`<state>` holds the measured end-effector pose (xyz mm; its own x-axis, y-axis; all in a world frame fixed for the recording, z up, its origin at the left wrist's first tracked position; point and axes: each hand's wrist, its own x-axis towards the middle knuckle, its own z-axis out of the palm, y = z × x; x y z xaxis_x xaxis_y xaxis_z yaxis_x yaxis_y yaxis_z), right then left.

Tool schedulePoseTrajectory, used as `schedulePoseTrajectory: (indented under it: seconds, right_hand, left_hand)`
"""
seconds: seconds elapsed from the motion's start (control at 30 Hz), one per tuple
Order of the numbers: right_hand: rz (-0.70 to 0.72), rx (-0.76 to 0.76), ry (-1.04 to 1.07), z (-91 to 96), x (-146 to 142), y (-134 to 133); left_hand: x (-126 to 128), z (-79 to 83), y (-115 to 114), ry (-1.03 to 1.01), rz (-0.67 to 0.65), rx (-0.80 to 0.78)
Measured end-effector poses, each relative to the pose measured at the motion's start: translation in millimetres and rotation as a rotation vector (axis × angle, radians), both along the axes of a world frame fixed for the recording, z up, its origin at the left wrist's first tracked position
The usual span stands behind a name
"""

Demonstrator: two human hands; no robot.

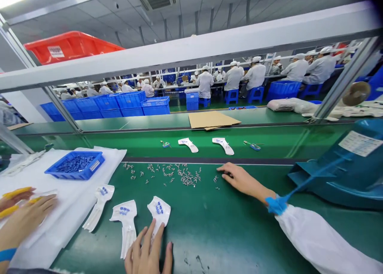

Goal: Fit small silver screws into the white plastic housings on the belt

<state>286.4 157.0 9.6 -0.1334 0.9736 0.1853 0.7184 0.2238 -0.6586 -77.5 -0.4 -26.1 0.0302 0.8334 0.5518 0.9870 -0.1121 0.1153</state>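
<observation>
My left hand (pixel 149 253) lies at the bottom centre, fingers stretched flat, their tips resting on the lower end of a white plastic shell (pixel 159 211) with blue marks. Two more such shells (pixel 125 222) (pixel 100 204) lie to its left on the green mat. My right hand (pixel 239 179), in a white sleeve with a blue wrist strap (pixel 277 205), reaches forward and lies flat on the mat, fingers extended. Its fingertips are beside a few of the small metal screws (pixel 182 176) scattered there. Neither hand holds anything.
A blue tray of small dark parts (pixel 75 165) sits on white foam sheet (pixel 68 198) at left, where another person's hands (pixel 25 216) with yellow finger cots rest. White shells (pixel 223 144) ride the green conveyor. A blue machine (pixel 344 166) stands at right. Cardboard (pixel 211 119) lies beyond.
</observation>
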Motion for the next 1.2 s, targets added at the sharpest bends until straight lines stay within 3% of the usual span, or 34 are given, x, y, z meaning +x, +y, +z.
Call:
schedulePoseTrajectory:
  seconds: [0.07, 0.17, 0.27, 0.37, 0.5, 0.57, 0.67, 0.8, 0.87, 0.93, 1.03, 1.13, 1.2]
  right_hand:
    - [0.078, 0.023, -0.064, -7.6, -8.3, -15.8]
    - [0.085, 0.059, -0.124, -12.8, -17.7, -21.9]
    - [0.069, 0.088, -0.159, -13.3, -20.9, -20.1]
    - [0.091, 0.108, -0.176, -11.7, -20.7, -20.9]
    - [0.147, 0.107, -0.173, -9.5, -20.9, -22.9]
    - [0.142, 0.101, -0.159, -9.1, -20.9, -23.1]
    - [0.098, 0.088, -0.122, -8.5, -19.7, -24.1]
    - [0.024, 0.041, -0.048, -4.1, -19.3, -28.3]
    - [0.007, 0.001, 0.003, -0.5, -21.7, -31.0]
    - [0.030, -0.057, 0.092, 2.7, -26.7, -34.2]
    - [0.105, -0.151, 0.257, 6.0, -38.4, -41.2]
    - [0.176, -0.264, 0.463, 8.2, -50.9, -50.5]
    - [0.206, -0.330, 0.574, 9.2, -56.6, -56.0]
  left_hand:
    - [14.7, -0.8, -3.5, -0.003, -0.070, 0.010]
    - [32.5, -9.7, -6.4, -0.037, -0.207, -0.015]
    - [29.1, -15.5, -2.0, -0.112, -0.334, -0.047]
    - [-10.1, -5.7, 17.8, -0.152, -0.350, -0.017]
    - [-95.6, 20.1, 65.4, -0.161, -0.365, 0.025]
    - [-128.8, 26.6, 88.1, -0.035, -0.648, -0.085]
    - [-151.5, 24.3, 107.2, 0.001, -0.677, -0.173]
    - [-154.6, 28.7, 108.2, -0.128, -0.632, -0.187]
    - [-145.4, 41.5, 103.1, -0.223, -0.614, -0.204]
    - [-118.4, 55.8, 95.5, -0.289, -0.607, -0.231]
    - [-37.0, 66.4, 83.8, -0.404, -0.602, -0.273]
    - [59.5, 63.1, 81.4, -0.497, -0.610, -0.326]
    - [102.9, 60.4, 84.5, -0.562, -0.604, -0.352]
